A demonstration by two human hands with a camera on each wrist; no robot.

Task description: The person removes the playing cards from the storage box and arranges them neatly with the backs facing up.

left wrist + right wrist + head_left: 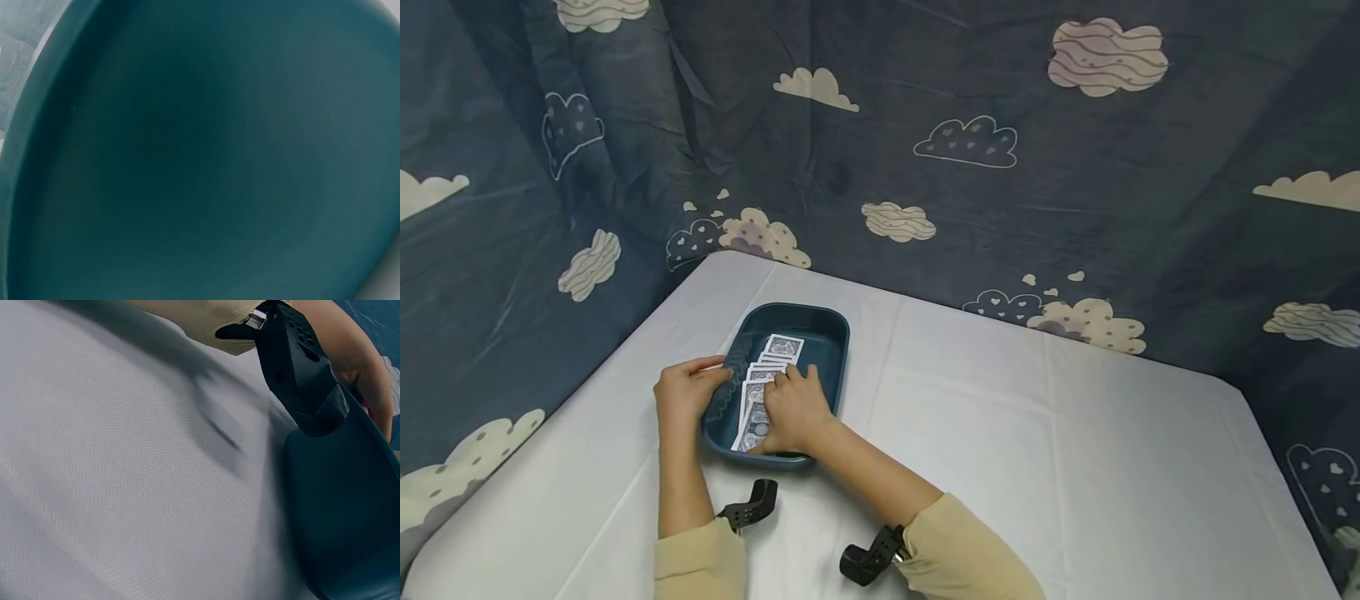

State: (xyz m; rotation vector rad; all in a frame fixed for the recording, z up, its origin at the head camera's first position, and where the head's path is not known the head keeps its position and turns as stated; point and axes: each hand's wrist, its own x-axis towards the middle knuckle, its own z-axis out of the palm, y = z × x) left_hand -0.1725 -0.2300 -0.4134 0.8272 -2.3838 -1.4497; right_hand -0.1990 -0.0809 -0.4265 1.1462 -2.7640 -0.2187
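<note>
A dark teal tray [830,333] with rounded corners stands on the white-covered table. Inside it lies an overlapping row of playing cards [785,347], their patterned backs upward. My left hand [685,392] grips the tray's left rim between thumb and fingers. Over the near part of the row, my right hand [797,410] holds cards, its thumb at their near end and its bent fingers farther up; the palm hides some of them. The tray's wall [206,150] fills most of the left wrist view. In the right wrist view the tray's outer side [344,506] appears, and the right hand is mostly hidden.
A white cloth [1000,450] covers the table and stretches to the right of the tray. Behind and to the left hangs a dark blue curtain [880,175] with cloud prints. Black wrist mounts [868,560] stick out near the tray's front.
</note>
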